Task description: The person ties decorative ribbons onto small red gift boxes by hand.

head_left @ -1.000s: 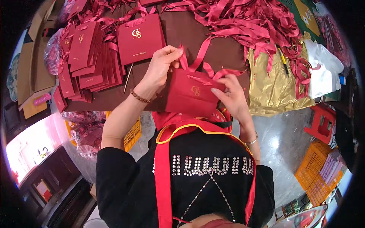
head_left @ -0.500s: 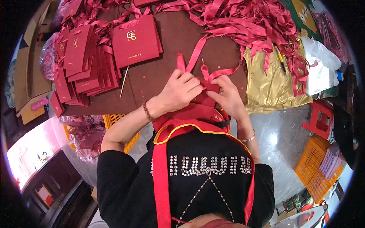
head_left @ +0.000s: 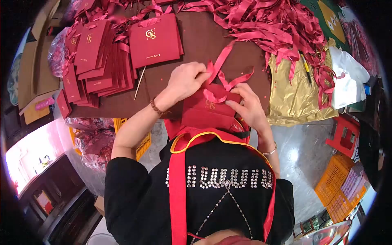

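Note:
A small dark red paper gift bag (head_left: 197, 107) with gold lettering lies at the table's front edge, against the apron. A pink-red satin ribbon (head_left: 221, 61) runs through its top, with a loop over the bag's face and loose ends above. My left hand (head_left: 185, 81) is closed at the bag's upper left, its thumb and fingertips pinching the ribbon. At the upper right, my right hand (head_left: 249, 107) grips the bag's edge between thumb and fingers, close to the ribbon loop.
Stacked red gift bags (head_left: 96, 67) and one larger-looking bag (head_left: 154, 43) lie left, near a thin stick (head_left: 140, 83). Loose ribbons (head_left: 269, 28) heap at the back right. A gold plastic sheet (head_left: 290, 98), a yellow-black pen (head_left: 306, 67) and a white plastic bag (head_left: 347, 77) are right.
My left hand has moved up and left from the bag's top, drawing the ribbon. The bag's face and a ribbon loop now show between my hands. The view has shifted slightly.

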Demonstrator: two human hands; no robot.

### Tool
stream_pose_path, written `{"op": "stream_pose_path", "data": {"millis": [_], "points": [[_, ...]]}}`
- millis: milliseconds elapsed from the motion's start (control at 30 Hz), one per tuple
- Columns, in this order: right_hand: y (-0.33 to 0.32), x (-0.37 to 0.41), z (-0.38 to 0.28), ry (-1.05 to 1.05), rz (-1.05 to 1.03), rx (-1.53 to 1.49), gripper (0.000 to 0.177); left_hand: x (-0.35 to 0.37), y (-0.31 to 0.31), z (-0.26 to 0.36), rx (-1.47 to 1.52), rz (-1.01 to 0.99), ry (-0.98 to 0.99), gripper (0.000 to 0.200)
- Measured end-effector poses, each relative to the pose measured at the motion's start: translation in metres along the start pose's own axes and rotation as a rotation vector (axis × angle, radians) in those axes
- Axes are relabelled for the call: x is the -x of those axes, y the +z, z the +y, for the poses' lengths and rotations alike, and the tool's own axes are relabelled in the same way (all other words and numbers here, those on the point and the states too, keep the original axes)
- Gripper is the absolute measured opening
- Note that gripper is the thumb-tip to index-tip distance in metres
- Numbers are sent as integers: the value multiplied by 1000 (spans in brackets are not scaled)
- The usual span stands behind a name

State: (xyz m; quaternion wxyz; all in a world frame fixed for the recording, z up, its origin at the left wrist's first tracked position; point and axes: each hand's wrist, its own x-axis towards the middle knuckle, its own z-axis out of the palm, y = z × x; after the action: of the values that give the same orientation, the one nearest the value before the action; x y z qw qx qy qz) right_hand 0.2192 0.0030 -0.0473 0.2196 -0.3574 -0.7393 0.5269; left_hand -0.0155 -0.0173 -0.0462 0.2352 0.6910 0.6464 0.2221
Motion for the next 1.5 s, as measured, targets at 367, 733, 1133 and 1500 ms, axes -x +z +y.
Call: {"op": "stream_pose_path", "data": {"millis": [367,733,1133,1500], "points": [[6,5,1,33,89,-111,30,11,-1,-12,1117,73,-400,31],[4,-7,4,-52,204,-408,37,68,-27,-3,1187,-122,-300,62],[4,-13,2,141,282,-504,24,49,-137,3,690,697,-148,41],[16,-5,7,92,158,-343,18,-38,-69,-15,-654,357,-211,48]]}}
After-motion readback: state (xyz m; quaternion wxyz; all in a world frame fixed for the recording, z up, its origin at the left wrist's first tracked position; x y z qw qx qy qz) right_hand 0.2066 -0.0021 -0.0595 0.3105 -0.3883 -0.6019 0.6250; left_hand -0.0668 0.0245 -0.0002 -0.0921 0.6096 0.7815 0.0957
